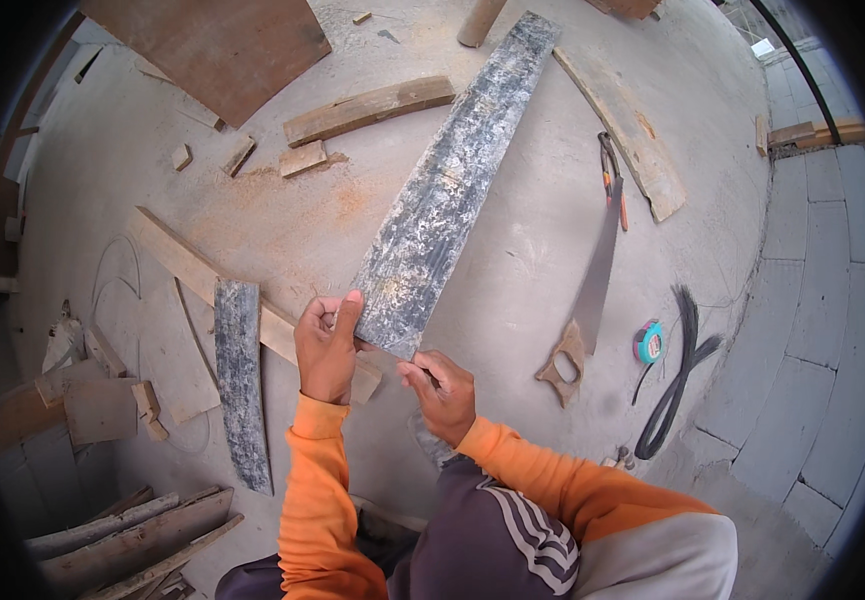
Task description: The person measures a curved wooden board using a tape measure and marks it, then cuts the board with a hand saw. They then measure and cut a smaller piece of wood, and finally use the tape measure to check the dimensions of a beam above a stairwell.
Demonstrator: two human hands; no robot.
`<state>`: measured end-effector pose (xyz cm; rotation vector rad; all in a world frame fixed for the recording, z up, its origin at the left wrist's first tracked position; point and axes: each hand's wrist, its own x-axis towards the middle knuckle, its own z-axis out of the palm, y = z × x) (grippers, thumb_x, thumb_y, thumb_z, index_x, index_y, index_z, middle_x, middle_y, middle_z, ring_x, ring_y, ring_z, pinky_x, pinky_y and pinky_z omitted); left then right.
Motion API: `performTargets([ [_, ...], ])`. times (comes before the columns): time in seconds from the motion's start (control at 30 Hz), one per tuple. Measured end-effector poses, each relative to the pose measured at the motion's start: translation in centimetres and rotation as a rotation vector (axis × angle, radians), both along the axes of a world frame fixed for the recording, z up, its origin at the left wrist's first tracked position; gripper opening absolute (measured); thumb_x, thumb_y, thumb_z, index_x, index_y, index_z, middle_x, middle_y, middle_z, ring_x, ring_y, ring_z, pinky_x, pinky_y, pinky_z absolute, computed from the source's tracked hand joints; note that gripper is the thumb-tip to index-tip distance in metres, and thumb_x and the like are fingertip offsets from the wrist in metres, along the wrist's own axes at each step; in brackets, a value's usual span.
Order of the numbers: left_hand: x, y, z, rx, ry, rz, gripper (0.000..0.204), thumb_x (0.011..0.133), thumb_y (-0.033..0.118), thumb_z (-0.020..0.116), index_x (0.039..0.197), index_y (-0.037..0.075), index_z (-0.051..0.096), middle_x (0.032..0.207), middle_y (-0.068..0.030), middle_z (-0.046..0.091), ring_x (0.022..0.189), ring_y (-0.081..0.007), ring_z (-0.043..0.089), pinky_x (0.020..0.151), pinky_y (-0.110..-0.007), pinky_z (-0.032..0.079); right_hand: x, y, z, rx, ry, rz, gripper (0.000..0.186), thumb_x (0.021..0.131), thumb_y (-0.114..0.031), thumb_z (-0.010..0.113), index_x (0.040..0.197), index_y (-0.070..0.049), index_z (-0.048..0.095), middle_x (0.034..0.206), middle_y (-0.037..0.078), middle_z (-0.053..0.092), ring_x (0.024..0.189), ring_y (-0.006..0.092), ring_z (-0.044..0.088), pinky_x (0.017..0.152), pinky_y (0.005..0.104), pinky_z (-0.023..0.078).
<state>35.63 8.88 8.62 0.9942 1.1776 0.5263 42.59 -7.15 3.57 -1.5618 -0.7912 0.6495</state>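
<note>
One long board (447,195) lies in front of the person, near end between the two hands, far end stretching away above the concrete floor (522,265). It is flat, straight and dark grey, its face blotched with whitish and yellowish patches. The left hand (327,348) grips its near left corner, thumb on top, fingers curled under. The right hand (439,395) is at the near right corner, fingers bent in; whether they pinch the edge, I cannot tell. Just to the left I count one short board (240,385) with the same blotches. To the right are one saw (592,290), its tip over one pair of pliers (607,158), one tape measure (649,342) and one wire bundle (670,385).
</note>
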Motion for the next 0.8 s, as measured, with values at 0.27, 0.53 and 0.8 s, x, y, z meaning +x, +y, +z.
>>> performTargets([
  [0.27, 0.0, 0.3, -0.4, 0.021, 0.060, -0.004, 0.028, 0.099, 0.028, 0.072, 0.099, 0.003, 0.062, 0.082, -0.0003, 0.063, 0.068, -0.0075, 0.059, 0.057, -0.025, 0.054, 4.3, -1.7, -1.2, 0.103, -0.279, 0.282, 0.015, 0.091, -0.002, 0.071, 0.106, 0.002, 0.068, 0.096, 0.015, 0.067, 0.087, 0.0297, 0.067, 0.071, 0.0366, 0.054],
  [0.53, -1.2, 1.1, -1.4, -0.042, 0.130, -0.100, 0.027, 0.100, 0.030, 0.070, 0.106, 0.005, 0.063, 0.090, -0.0007, 0.070, 0.072, -0.0083, 0.064, 0.064, -0.025, 0.053, 10.3, -5.8, -0.7, -0.286, -0.294, 0.249, 0.020, 0.099, -0.013, 0.065, 0.112, 0.000, 0.071, 0.089, 0.016, 0.068, 0.074, 0.0252, 0.066, 0.069, 0.0348, 0.054],
  [0.8, 0.3, 1.5, 0.2, -0.023, 0.121, -0.208, 0.039, 0.100, 0.028, 0.070, 0.116, -0.008, 0.068, 0.091, -0.0032, 0.069, 0.076, -0.0068, 0.061, 0.059, -0.024, 0.053, 35.5, -3.4, -6.7, -0.322, -0.603, -0.793, 0.024, 0.097, -0.024, 0.068, 0.097, -0.001, 0.075, 0.091, 0.017, 0.074, 0.081, 0.0277, 0.073, 0.077, 0.0374, 0.056],
])
